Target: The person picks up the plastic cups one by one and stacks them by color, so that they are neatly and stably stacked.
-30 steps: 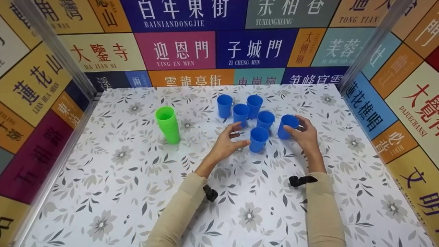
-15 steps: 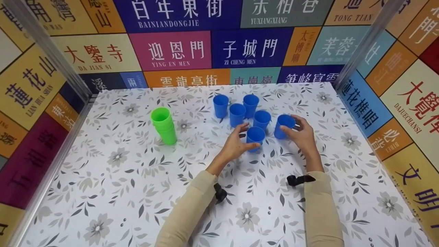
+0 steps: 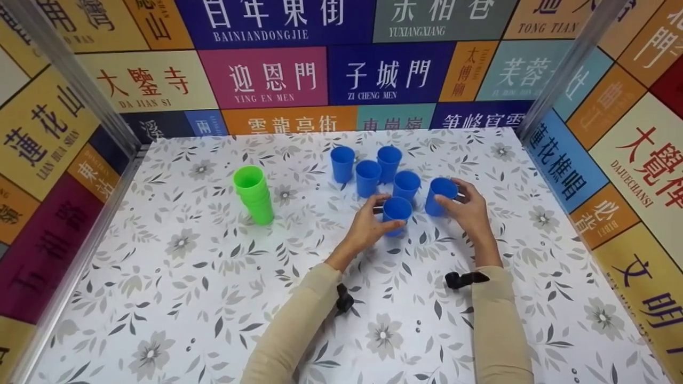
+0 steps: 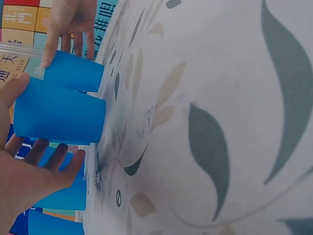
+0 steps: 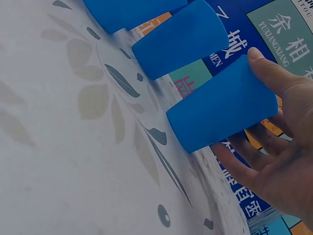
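Observation:
My left hand [image 3: 367,228] grips the frontmost blue cup [image 3: 397,211], thumb on the near side and fingers round the far left side. In the left wrist view that blue cup [image 4: 61,110] lies between thumb and fingers, its base at the tablecloth. At the right, my right hand [image 3: 471,209] holds another upright blue cup [image 3: 438,198]. The right wrist view has the thumb near the rim of this blue cup [image 5: 222,105], with the fingers curled beneath. Other blue cups [image 3: 368,180] stand upright just behind, their mouths upward.
A stack of nested green cups [image 3: 255,198] stands at the left. The table [image 3: 213,298] has a white floral cloth. Panels [image 3: 395,74] with printed characters rise behind and at both sides. Each wrist wears a black camera mount [image 3: 344,298].
My left hand has moved right and closed round the frontmost blue cup. The right hand keeps its hold on its cup. The head view has shifted slightly.

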The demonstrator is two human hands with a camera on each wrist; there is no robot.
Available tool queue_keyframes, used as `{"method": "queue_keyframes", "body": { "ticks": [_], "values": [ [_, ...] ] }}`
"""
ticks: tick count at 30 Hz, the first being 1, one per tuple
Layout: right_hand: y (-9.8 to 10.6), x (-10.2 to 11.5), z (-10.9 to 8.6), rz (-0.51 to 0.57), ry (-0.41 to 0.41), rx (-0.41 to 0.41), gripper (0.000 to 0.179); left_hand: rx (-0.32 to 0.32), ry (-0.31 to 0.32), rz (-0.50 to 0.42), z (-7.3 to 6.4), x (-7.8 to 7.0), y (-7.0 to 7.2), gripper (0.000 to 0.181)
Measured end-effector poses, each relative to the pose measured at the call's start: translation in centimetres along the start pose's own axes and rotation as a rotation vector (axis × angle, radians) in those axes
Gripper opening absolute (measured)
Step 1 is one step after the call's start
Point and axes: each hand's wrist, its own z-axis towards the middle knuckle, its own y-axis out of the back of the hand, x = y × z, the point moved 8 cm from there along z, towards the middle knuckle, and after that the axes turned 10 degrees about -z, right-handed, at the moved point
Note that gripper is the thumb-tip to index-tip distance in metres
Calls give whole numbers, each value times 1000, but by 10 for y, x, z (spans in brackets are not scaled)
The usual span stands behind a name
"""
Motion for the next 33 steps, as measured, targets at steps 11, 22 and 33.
{"method": "queue_keyframes", "body": {
  "ticks": [11, 22, 33],
  "values": [
    [1, -15, 7, -65, 4, 30, 84, -10, -35, 19, 6, -25, -1, 71],
    [1, -13, 7, -74, -1, 59, 83, -33, -57, 58, 19, -66, -3, 72],
    [-2, -11, 4, -117, 28, 67, 85, -51, -70, 77, 38, -107, -6, 73]
  ]
}}
